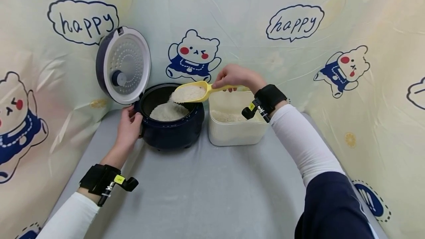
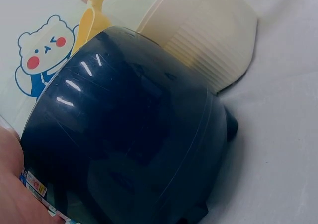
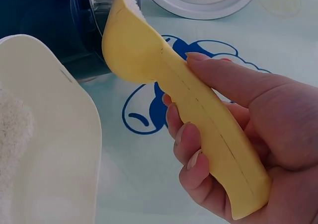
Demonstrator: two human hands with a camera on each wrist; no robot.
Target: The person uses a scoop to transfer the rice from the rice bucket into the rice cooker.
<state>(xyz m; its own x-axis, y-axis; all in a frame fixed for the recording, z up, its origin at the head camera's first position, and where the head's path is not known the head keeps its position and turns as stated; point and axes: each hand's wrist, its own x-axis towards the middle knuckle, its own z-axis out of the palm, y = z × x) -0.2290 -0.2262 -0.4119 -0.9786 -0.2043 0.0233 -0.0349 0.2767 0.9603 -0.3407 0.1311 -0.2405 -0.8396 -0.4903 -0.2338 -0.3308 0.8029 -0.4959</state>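
In the head view my right hand (image 1: 237, 76) grips the handle of a yellow scoop (image 1: 209, 88), held tilted above the dark blue rice cooker (image 1: 170, 132). White rice (image 1: 189, 93) fills the scoop, and some spills off its tip into the cooker. More rice (image 1: 169, 112) is heaped in the cooker's dark pot. My left hand (image 1: 128, 124) holds the cooker's left side near the lid hinge, its fingers partly hidden. In the right wrist view the fingers wrap the scoop's handle (image 3: 213, 129). The cooker's lid (image 1: 127, 67) stands raised.
A cream rice bin (image 1: 237, 132) with rice inside stands just right of the cooker, below my right wrist. Both sit at the back of the grey-covered table (image 1: 199, 191). Behind them hangs a printed cloth (image 1: 242, 3) with bears.
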